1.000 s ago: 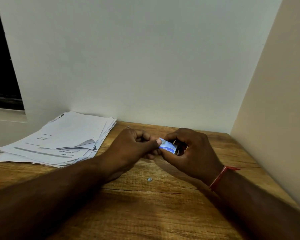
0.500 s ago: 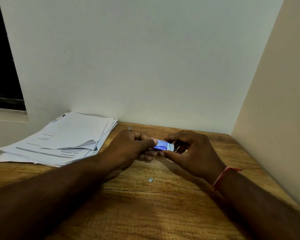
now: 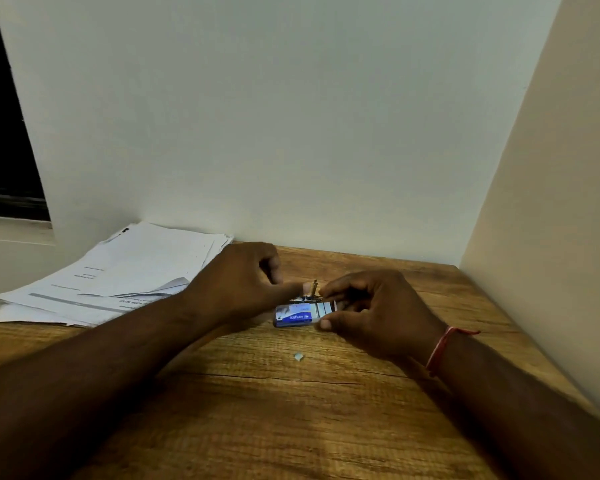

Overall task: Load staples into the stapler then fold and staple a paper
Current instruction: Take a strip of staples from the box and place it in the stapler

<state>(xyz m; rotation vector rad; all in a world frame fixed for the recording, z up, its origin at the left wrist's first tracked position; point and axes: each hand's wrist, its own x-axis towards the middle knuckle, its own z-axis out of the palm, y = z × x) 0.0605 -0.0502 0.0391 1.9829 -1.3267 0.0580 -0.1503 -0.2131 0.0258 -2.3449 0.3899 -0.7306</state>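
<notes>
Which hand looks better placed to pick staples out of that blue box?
Left, probably: the right hand grips the box, steadying it, while the left hand sits right beside it.

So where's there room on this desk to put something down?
The desk is bare in the near middle, this side of the paper scrap, and in the back right corner beyond the right hand. It's crowded where the left hand meets it at the blue box; the paper stack fills the back left.
</notes>
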